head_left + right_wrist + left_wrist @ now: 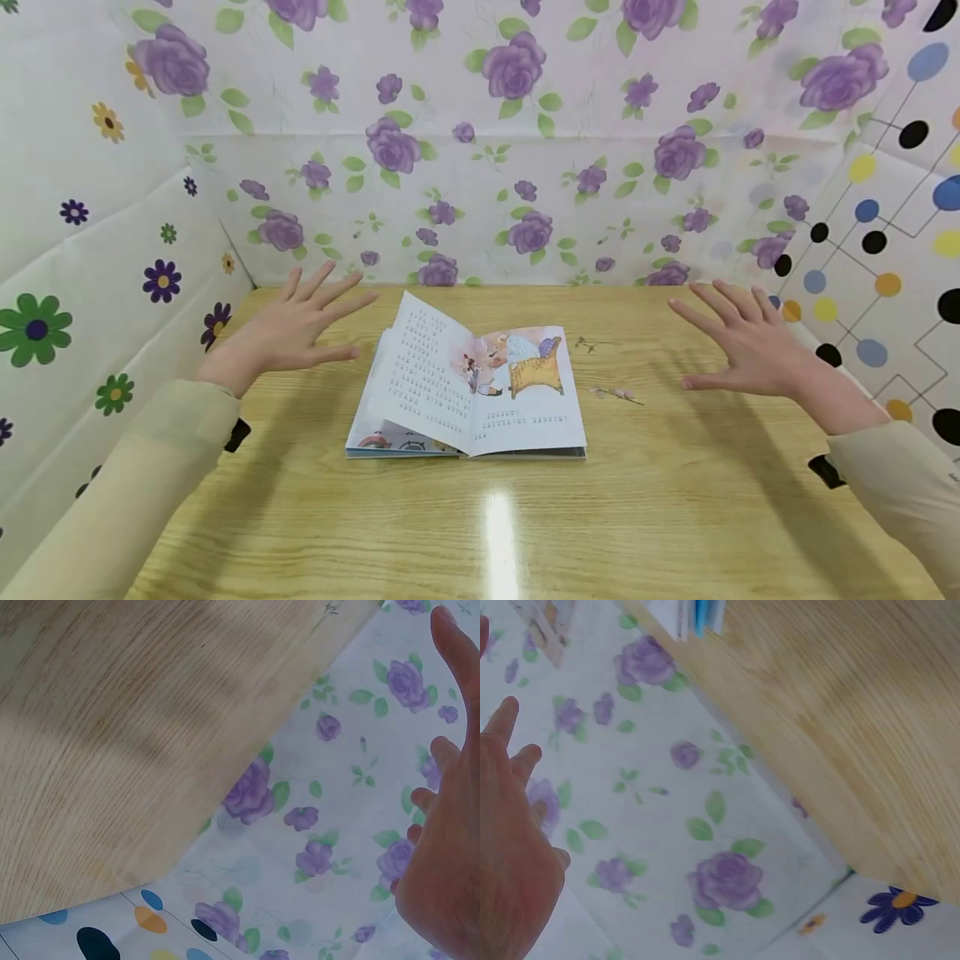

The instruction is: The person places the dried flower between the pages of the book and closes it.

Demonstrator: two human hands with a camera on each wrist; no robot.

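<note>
An open picture book lies on the wooden table, and its left page stands partly lifted over the pages beneath. The right page carries a drawing of an animal with a scroll, above lines of print. To the left of the book my left hand hovers with fingers spread, holding nothing. My right hand is held in the air at the far right, its fingers spread too, apart from the book. Each wrist view shows its hand, left and right, touching nothing.
Two small sprig-like marks show on the table right of the book. A cloth with purple roses hangs behind the table. Patterned cloths, flowered and dotted, stand along its left and right sides.
</note>
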